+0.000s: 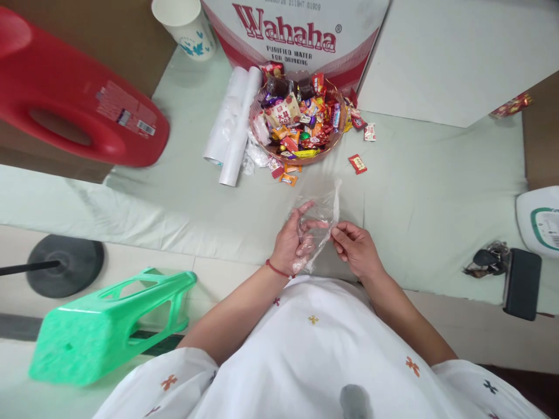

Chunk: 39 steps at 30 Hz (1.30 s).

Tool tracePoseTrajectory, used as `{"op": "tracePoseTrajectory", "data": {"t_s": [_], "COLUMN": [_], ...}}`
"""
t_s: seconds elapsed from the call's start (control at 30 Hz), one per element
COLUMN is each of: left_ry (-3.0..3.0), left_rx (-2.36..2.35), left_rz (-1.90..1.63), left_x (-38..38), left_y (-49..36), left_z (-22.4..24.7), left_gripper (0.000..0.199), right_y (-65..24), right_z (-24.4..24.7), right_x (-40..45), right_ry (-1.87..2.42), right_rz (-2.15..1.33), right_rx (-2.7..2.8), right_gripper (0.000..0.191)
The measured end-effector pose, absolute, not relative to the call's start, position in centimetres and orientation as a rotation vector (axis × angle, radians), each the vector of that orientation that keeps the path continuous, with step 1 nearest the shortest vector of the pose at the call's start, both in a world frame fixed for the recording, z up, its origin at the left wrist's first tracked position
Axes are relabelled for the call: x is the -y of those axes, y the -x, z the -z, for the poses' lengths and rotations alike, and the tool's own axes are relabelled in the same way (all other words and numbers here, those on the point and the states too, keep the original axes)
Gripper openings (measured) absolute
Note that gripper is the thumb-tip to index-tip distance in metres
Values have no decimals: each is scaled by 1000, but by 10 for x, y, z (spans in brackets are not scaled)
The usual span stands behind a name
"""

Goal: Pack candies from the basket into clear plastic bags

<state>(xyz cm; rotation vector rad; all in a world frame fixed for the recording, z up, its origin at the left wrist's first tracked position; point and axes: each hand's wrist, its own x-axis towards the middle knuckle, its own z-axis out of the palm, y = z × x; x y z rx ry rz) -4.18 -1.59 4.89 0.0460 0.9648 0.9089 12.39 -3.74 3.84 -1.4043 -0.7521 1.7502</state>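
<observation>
A clear, crinkled plastic cover (325, 201) with a gathered, whitish rim stretches between my hands, just above the table edge at my lap. My left hand (299, 235), red cord at the wrist, is palm up with the film over its fingers; whether it is inside or behind the film I cannot tell. Those fingers are apart and partly bent. My right hand (353, 244) pinches the gathered rim between thumb and fingertips. Beyond both hands stands a scalloped clear bowl (255, 137) heaped with wrapped sweets (305, 119).
Two white rolls (238, 125) lie left of the bowl. Loose sweets (357, 164) are scattered around it. Behind stands a Wahaha carton (301, 35). A red jug (78, 93) and paper cup (186, 29) are left, a green stool (82, 331) below. Keys (487, 259) and phone (523, 284) lie right.
</observation>
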Motion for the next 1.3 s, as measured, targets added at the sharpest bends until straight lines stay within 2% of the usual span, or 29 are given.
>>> {"op": "tracePoseTrajectory", "data": {"t_s": [0.43,0.77,1.0,1.17,1.3], "left_ry": [-224,-210,-215,-187,-85], "left_rx": [-1157,-1121,-1128,-1069,-947], "left_rz": [-860,-811,-849,-851,-812], "left_x": [14,17,17,18,21], "left_y": [49,43,48,43,38], "left_z": [-47,-53,-49,-50,-48], "left_gripper": [58,57,57,57,54], "right_y": [-144,-135,-144,-138,-135], "right_z": [-35,-29,-24,-29,-28], "right_x": [37,44,42,42,37], "right_ry": [1558,1624,1675,1598,1563], "right_rz": [-1719,-1219,-1258,-1164,-1282], "right_rx": [1007,1356,1250,1462,1372], "right_gripper": [38,22,20,23,19]}}
